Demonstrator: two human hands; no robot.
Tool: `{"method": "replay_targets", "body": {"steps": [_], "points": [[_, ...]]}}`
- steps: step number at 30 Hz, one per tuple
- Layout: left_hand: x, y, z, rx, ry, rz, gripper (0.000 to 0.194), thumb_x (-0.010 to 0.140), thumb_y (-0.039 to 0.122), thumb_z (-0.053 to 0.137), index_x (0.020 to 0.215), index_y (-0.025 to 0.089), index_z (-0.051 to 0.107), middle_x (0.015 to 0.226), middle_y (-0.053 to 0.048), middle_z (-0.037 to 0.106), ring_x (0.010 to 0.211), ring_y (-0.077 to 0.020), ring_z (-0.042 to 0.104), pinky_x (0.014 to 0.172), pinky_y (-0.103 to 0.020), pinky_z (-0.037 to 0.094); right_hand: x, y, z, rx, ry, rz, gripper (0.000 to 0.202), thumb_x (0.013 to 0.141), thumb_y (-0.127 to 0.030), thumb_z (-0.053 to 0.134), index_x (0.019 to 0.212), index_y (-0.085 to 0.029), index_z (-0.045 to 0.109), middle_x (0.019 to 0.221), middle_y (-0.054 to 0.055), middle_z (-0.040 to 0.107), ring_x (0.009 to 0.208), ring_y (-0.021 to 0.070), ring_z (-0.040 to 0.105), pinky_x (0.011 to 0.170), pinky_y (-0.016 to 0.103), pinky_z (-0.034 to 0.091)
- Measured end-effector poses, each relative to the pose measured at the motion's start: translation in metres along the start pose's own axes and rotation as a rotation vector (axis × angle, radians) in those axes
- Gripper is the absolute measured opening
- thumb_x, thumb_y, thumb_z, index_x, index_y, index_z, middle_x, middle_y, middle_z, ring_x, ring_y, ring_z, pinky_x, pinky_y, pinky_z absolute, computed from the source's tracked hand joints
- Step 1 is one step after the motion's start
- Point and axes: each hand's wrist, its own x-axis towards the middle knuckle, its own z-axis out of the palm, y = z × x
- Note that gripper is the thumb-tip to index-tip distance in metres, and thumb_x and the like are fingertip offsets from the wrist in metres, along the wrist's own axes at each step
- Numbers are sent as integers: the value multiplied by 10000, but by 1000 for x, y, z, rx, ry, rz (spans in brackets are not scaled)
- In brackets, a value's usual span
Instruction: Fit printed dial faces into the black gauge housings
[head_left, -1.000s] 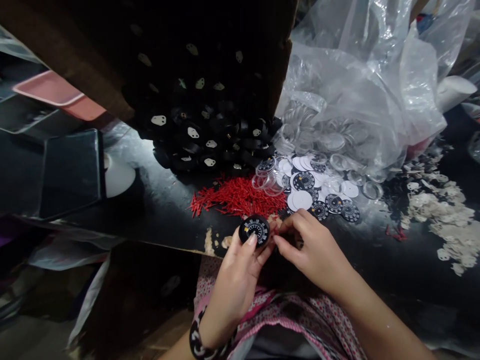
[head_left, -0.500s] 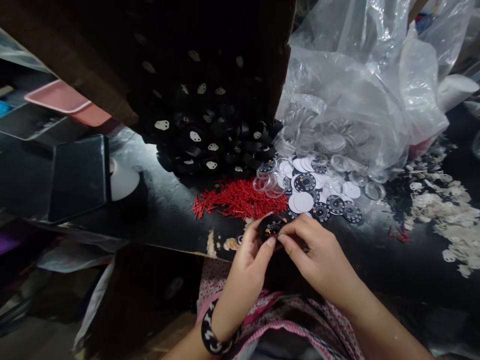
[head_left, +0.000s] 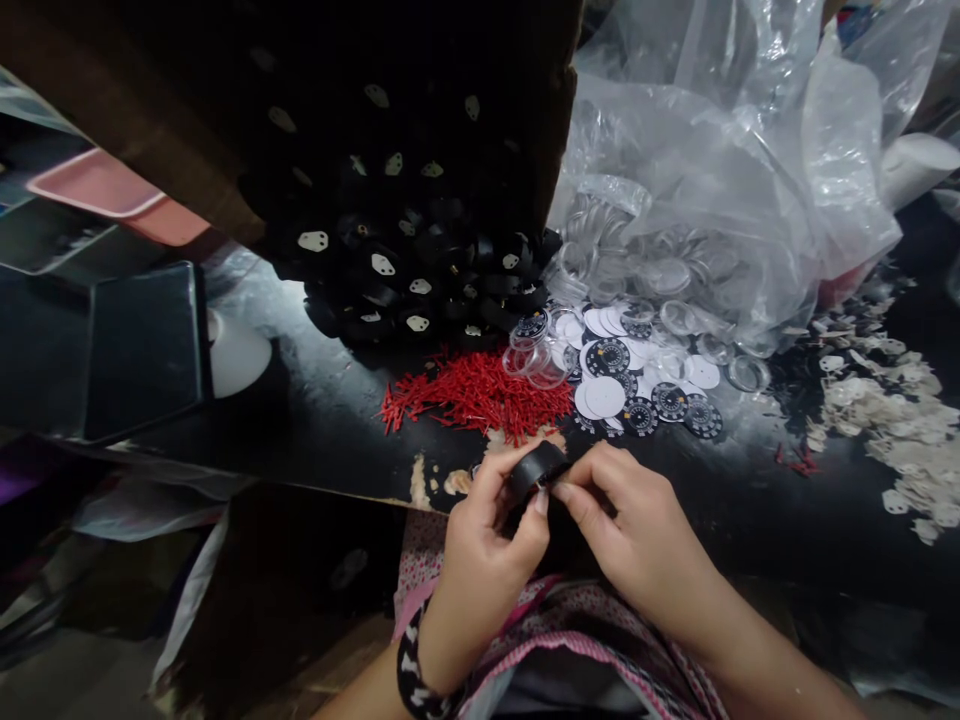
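Note:
My left hand (head_left: 496,535) is closed around a black round dial case (head_left: 537,470), fingers behind it and thumb at its near edge. The case is tilted so that its smooth side wall shows; its face is mostly turned out of sight. My right hand (head_left: 626,515) is closed in a pinch, its fingertips against the lower right rim of the case; anything small between them is hidden. Just beyond my hands lie a heap of red pointers (head_left: 480,392) and a pile of printed black dial discs (head_left: 640,415), some showing white backs (head_left: 604,397).
Black cases with pale tags (head_left: 420,287) fill a large box (head_left: 217,170) behind. Clear rings (head_left: 679,317) spill from a plastic bag (head_left: 697,150). Pale flat tags (head_left: 900,420) are heaped right, near a few stray red pointers (head_left: 799,460). Pink trays (head_left: 97,183) stand left.
The dial case has been tipped, so its face with the red pointer no longer shows and its side wall does. Both hands stay together at it, slightly lower.

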Motion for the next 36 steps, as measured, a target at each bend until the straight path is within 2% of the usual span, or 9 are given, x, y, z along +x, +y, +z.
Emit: {"method": "replay_targets", "body": {"steps": [4,7,13,18,22,28,31,33,36], "points": [[0,0,-4,104,1,49,269,841,208,634,1085,314,673,1044,18,728,1023,-193,666,931,-265,483,0,-3,3,6,18,8,195,913,-132,539,729,-198,524,733,-8,581,690,148,525,661,268,360],[4,1,-4,-31,-71,-59,236,867,277,619,1100,287,660,1137,-3,709,1080,-205,652,952,-284,496,3,-1,-1,-32,12,1,278,879,-141,587,634,-198,471,645,-27,532,603,130,488,620,263,348],[12,2,-6,-161,-184,-228,405,856,361,651,1252,307,590,1329,2,631,1267,-211,547,1064,-315,447,12,9,-8,-249,48,-256,96,914,-138,540,960,-171,618,888,51,641,827,196,579,772,324,378],[8,-4,-6,-24,-120,-185,412,883,446,584,1273,319,619,1363,10,605,1311,-245,505,1122,-388,391,19,11,-4,-450,46,-345,128,906,-121,492,851,-144,606,810,58,623,776,209,567,792,362,365],[8,-10,-2,-10,-54,-219,338,860,451,606,1150,312,710,1209,-10,704,1221,-292,588,1064,-430,462,18,4,-1,-406,81,-192,73,845,-105,552,801,-151,586,773,33,620,731,181,558,722,307,388],[14,-23,6,29,-72,-176,446,815,537,635,1205,326,672,1328,-8,633,1304,-294,508,1133,-462,341,17,16,-23,-167,-16,2,80,871,-129,613,816,-185,627,757,-21,648,682,127,589,644,233,414],[15,-31,6,-107,-68,-241,444,844,523,609,1260,368,621,1406,8,567,1224,-278,586,1085,-444,421,27,46,-52,-267,198,133,74,908,-246,608,920,-192,657,875,29,680,810,187,636,735,291,457],[15,-35,5,-164,-69,-240,444,865,502,592,1295,392,583,1444,20,528,1218,-266,592,1079,-431,433,38,67,-69,-488,349,244,264,850,-297,686,1076,-168,641,1056,116,650,940,285,626,806,397,462],[16,-38,6,-91,-103,-182,441,859,459,625,1291,376,593,1424,22,551,1346,-247,462,1164,-402,299,49,88,-83,-584,344,249,386,797,-206,714,1164,-144,612,1142,157,603,999,333,604,861,470,450]]}}
